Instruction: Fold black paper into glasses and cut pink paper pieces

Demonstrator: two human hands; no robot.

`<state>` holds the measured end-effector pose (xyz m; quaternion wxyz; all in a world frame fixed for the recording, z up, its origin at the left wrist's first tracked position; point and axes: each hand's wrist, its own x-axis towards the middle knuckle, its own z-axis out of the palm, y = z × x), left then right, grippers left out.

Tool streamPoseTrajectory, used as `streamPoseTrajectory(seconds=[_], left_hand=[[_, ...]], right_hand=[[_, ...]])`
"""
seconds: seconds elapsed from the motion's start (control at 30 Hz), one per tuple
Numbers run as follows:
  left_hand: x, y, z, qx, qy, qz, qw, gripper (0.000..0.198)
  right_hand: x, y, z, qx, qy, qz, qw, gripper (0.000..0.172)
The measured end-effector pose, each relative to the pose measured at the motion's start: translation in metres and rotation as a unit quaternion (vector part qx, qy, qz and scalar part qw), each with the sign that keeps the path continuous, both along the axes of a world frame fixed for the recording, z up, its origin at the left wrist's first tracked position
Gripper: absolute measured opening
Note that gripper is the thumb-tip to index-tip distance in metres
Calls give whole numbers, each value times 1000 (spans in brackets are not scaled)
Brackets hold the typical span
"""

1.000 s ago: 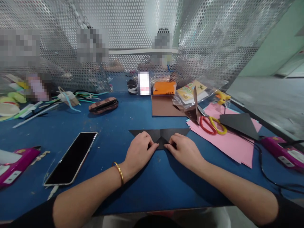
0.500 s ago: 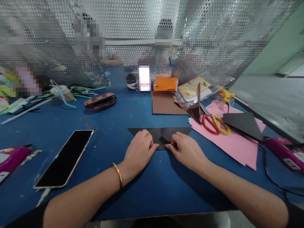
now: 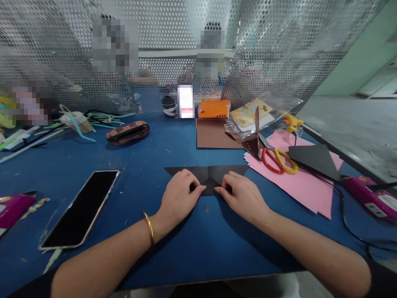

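Note:
A folded sheet of black paper (image 3: 208,171) lies on the blue table in front of me, its long edge away from me and a pointed corner at either end. A small triangular flap shows at its middle, between my thumbs. My left hand (image 3: 182,192), with a gold bangle at the wrist, pinches the near edge left of the flap. On the other side my right hand (image 3: 243,192) is closed with thumb and finger on the same edge. Both hands rest low on the table, and their curled fingers hide parts of the paper.
A phone (image 3: 81,209) on a cable lies to the left. Scissors (image 3: 273,160) rest on pink paper (image 3: 305,190) at the right, beside another black sheet (image 3: 314,159). Further back are brown paper (image 3: 214,134), a pencil case (image 3: 128,132) and an orange pack (image 3: 214,109).
The small triangular flap now lies centred and more even between my thumbs, where it was slanted before. Both hands keep their grip; the view has shifted slightly.

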<state>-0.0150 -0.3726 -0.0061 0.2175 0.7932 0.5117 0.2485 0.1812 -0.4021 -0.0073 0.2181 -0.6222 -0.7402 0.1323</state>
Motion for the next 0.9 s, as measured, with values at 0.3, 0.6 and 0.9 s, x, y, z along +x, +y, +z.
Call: streamPoseTrajectory(seconds=[0.3, 0.6, 0.9], left_hand=[[-1, 2, 2, -26, -49, 1, 998, 23], [-3, 0, 2, -44, -85, 1, 995, 20], [-3, -1, 2, -49, -69, -22, 996, 20]], right_hand=[[-1, -1, -1, -5, 103, -24, 994, 31], [-1, -2, -3, -6, 171, -20, 985, 30], [1, -1, -3, -10, 165, 2, 986, 26]])
